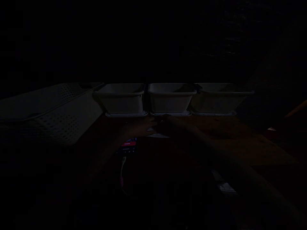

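The scene is very dark, so details are faint. My left hand (144,125) reaches in from the left over the wooden table, its fingers stretched out and slightly apart. Close against its fingertips is my right hand (166,121), its fingers bent inward; whatever they hold is lost in shadow. A flat pale thing (158,135) lies beneath the two hands, partly covered by them; its kind cannot be made out. Beside my left forearm a phone (129,147) with a lit screen lies on the table, a white cable (123,164) plugged into its near end.
Three pale rectangular tubs (123,101), (171,101), (217,101) stand in a row behind my hands, on light bases. To the left is a large perforated plastic basket (86,116). The wooden tabletop (249,145) extends to the right. Pale scraps (226,187) show near my right forearm.
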Tool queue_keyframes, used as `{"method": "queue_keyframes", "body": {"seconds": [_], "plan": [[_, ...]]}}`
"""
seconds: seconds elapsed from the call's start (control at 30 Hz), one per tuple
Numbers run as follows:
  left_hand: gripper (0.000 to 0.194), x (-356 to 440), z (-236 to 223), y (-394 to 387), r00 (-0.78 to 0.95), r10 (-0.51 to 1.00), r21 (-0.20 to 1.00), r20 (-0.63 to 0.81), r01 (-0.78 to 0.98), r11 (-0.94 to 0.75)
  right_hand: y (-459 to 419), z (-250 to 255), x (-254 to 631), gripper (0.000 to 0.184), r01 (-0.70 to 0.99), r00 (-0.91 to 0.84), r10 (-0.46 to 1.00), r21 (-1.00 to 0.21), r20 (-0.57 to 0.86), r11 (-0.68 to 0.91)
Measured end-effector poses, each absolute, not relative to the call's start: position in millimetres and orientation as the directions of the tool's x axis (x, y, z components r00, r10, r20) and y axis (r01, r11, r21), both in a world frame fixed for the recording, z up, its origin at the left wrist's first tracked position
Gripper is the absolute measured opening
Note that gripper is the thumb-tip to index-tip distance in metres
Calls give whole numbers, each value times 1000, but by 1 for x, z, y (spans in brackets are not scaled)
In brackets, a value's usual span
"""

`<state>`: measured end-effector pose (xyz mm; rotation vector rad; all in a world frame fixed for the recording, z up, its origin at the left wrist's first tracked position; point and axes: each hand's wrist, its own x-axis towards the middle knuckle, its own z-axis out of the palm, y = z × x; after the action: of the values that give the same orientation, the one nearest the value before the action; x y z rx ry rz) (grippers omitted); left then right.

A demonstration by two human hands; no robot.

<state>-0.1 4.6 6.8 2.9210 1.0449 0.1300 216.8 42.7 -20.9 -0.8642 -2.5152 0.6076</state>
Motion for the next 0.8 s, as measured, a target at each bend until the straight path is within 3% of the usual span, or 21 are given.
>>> {"method": "queue_keyframes", "body": {"seconds": [0.17,0.43,0.67,0.8], "plan": [[28,2,9,1,743,668,25,41,667,-744,38,-8,225,39,305,-769,539,-543,345,782],[34,1,9,3,761,647,48,58,645,-763,35,-4,224,37,325,-777,544,-538,317,778],[44,-1,8,4,782,616,53,94,614,-788,31,-4,224,32,443,-735,644,-568,213,694],[37,-1,8,3,778,623,41,80,622,-782,35,-8,224,33,372,-759,585,-548,286,750]]}}
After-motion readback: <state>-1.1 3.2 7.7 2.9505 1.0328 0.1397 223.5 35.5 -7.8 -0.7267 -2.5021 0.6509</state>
